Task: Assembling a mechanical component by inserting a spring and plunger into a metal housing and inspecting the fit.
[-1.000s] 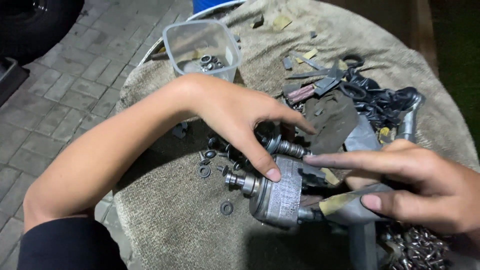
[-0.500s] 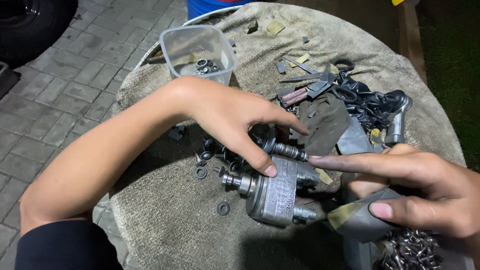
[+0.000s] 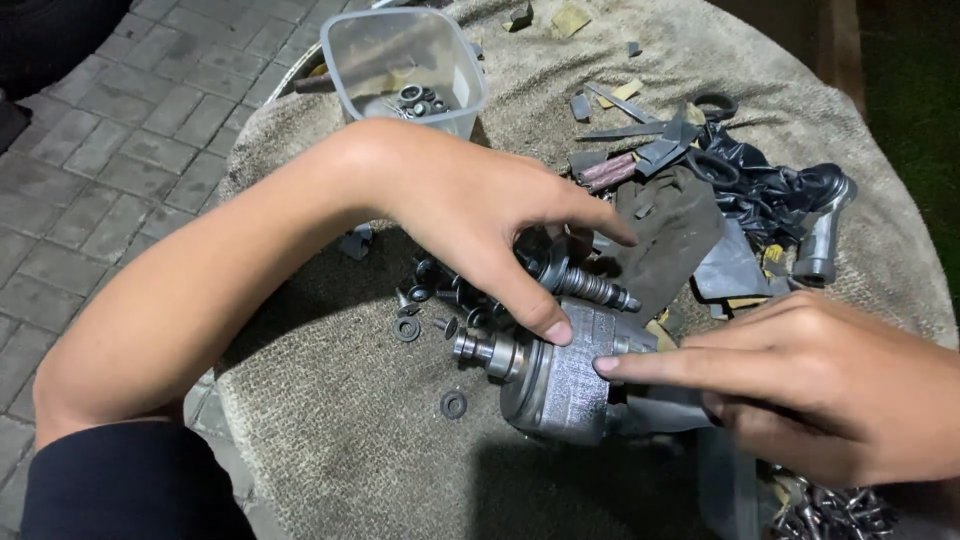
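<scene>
A grey metal pump body [image 3: 565, 380] with a stubby shaft lies on its side on the cloth-covered surface [image 3: 330, 450], at its middle. It looks heavy, rigid and perhaps oily, so the knurled round barrel seems the surest place to grip. The left hand [image 3: 480, 215] arches over it, fingers spread, thumb tip pressing its top edge. The right hand [image 3: 810, 385] is loosely curled, forefinger laid on the barrel; neither closes around it. Small black washers [image 3: 453, 404] lie just beside; a clear plastic tub [image 3: 405, 65] stands well apart
</scene>
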